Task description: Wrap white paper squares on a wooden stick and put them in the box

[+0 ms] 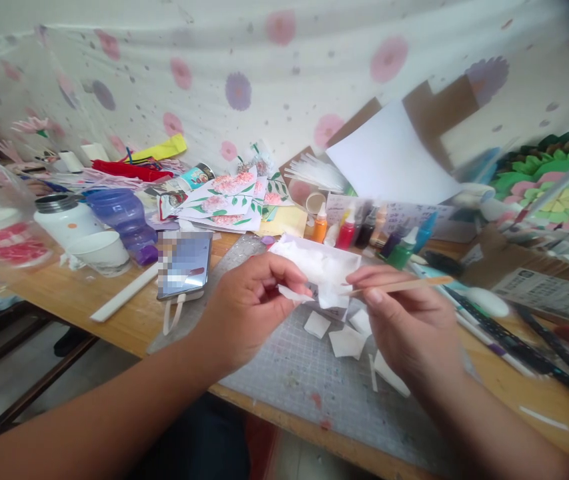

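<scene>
As I view it remotely, my left grip (pixel 251 303) is pinched closed on a thin white piece (pixel 294 294), and my right grip (pixel 417 327) is closed around a flat wooden stick (pixel 411 287). From the right grip the piece lies left, its long axis pointing right; the stick points left towards it, a gap between. Just beyond sits a white box (pixel 350 261); nearer, white scraps (pixel 348 342) lie on the grey mat (pixel 289 373).

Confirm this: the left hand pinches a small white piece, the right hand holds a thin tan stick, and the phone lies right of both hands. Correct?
Not quite. The left hand does pinch a small white piece and the right hand holds a thin tan stick, but the head view shows the phone left of both hands, not right.
</scene>
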{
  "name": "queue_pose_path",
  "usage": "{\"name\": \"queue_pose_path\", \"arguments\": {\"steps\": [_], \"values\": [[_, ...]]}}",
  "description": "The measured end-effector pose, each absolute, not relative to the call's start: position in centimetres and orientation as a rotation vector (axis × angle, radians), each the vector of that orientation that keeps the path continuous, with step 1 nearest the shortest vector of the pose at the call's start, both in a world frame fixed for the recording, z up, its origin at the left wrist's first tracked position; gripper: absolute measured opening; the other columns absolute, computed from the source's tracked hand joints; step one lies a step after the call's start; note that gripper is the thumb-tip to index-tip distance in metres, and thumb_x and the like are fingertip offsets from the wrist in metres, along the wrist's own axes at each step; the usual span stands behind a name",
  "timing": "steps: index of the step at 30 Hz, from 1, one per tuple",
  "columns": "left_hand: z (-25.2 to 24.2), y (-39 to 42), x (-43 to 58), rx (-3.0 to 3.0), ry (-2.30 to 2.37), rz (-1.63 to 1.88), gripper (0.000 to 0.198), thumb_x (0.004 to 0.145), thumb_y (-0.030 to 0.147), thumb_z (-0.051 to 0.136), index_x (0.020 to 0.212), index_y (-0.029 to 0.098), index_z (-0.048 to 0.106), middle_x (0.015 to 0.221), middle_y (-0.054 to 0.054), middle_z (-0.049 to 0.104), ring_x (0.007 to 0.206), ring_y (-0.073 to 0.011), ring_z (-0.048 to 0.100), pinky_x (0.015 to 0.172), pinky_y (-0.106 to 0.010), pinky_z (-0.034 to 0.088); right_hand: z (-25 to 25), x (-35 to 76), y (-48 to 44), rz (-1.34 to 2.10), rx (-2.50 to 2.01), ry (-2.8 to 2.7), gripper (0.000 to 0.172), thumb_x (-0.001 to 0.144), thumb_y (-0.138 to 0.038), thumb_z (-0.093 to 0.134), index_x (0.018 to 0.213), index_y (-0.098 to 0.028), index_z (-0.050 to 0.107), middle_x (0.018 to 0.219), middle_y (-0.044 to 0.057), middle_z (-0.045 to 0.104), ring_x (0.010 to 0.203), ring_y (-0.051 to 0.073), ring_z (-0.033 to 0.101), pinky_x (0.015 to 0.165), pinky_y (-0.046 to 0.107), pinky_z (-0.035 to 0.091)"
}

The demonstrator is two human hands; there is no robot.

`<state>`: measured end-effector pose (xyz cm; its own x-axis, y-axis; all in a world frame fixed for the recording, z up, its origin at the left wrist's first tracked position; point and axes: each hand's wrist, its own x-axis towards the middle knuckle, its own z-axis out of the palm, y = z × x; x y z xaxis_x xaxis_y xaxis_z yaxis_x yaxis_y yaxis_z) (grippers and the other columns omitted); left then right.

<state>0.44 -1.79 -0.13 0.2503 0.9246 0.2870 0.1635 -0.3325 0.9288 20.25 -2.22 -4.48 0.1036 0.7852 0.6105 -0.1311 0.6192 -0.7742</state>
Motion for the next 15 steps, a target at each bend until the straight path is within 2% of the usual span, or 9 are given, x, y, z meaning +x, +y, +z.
{"name": "queue_pose_path", "arguments": {"steps": [10,15], "values": [[-0.2,-1.87,0.38,1.703,1.019,1.162,0.008,0.076,0.016,0.068,0.08,0.019,0.063,0.083,-0.001,0.068,0.08,-0.0156,0.066,0.073,-0.026,0.051,-4.47,20.32,-2.21,0.753,-0.624,-1.31,0.013,0.079,-0.015,0.069,0.079,-0.027,0.075,0.081,0.002,0.073,0.09,0.021,0.065,0.081,0.04,0.053],[-0.02,-1.7,0.31,1.9,1.069,1.216,0.006,0.075,0.015,0.069,0.073,0.02,0.067,0.076,-0.001,0.067,0.076,-0.0155,0.062,0.068,-0.026,0.048,-4.49,20.29,-2.31,0.722,-0.604,-1.347,0.017,0.08,-0.013,0.067,0.082,-0.028,0.074,0.081,0.002,0.073,0.09,0.021,0.064,0.082,0.04,0.052]]}}
